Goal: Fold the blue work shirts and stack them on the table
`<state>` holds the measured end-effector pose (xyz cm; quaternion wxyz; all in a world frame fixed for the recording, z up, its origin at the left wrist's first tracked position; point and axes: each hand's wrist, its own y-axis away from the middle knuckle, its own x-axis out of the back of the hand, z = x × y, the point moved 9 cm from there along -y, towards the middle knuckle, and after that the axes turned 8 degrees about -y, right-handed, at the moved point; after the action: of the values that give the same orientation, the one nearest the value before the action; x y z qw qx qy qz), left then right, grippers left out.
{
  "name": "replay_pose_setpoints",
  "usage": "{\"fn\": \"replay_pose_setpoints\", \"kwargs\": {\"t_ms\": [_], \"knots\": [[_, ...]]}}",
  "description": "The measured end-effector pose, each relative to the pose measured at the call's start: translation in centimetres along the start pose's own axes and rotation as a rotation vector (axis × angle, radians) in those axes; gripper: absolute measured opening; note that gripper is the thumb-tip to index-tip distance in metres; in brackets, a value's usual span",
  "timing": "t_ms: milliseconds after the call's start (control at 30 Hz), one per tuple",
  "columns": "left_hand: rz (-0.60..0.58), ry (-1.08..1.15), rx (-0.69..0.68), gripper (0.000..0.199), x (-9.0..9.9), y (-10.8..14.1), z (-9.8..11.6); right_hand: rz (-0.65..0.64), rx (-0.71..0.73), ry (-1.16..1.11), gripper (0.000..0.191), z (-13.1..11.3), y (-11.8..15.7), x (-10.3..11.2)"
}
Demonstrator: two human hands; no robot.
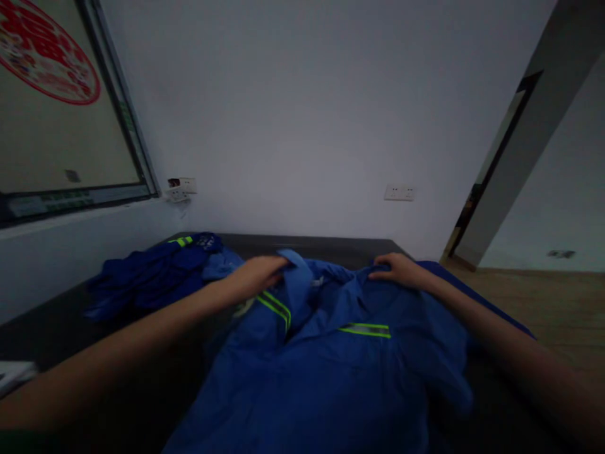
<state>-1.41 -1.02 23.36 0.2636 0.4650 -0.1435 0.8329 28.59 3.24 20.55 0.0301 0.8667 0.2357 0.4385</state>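
Note:
A blue work jacket (pixel 331 378) with yellow-green and grey reflective strips spreads out in front of me, its collar at the far end. My left hand (pixel 265 274) is closed on the jacket near the left side of the collar, where a flap of cloth stands up. On the other side, my right hand (pixel 397 270) pinches the cloth at the right shoulder. Both hands hold the upper edge. The jacket's lower end runs out of view at the bottom, and the fingertips are partly hidden by cloth.
A heap of darker blue clothes (pixel 146 277) with a reflective strip lies at the left on the dark table (pixel 302 243). More blue cloth (pixel 477 296) shows at the right edge. Behind stands a white wall (pixel 302 126) with sockets (pixel 399 192); a window (pixel 61 126) is at the left.

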Motion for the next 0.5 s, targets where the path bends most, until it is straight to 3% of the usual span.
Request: {"fn": "replay_pose_setpoints", "kwargs": {"t_ms": [67,133,233,333,500], "knots": [[-0.291,0.156,-0.163,0.038,-7.7,2.8,2.7,-0.094,-0.076,0.047,0.017,3.9,1.9,-4.2],[-0.407,0.326,-0.196,0.037,-11.7,5.0,3.3,-0.153,-0.147,0.126,0.018,6.5,3.7,-6.9],[-0.245,0.424,0.060,0.034,-12.7,5.0,-1.4,-0.202,-0.252,0.334,0.024,8.2,5.6,-8.4],[-0.140,0.341,0.212,0.035,-12.9,4.0,-5.9,-0.173,-0.242,0.540,0.030,7.1,6.2,-8.2],[-0.226,0.193,0.189,0.057,-16.7,1.4,-7.1,-0.126,-0.169,0.600,0.027,5.2,6.3,-9.5]]}}
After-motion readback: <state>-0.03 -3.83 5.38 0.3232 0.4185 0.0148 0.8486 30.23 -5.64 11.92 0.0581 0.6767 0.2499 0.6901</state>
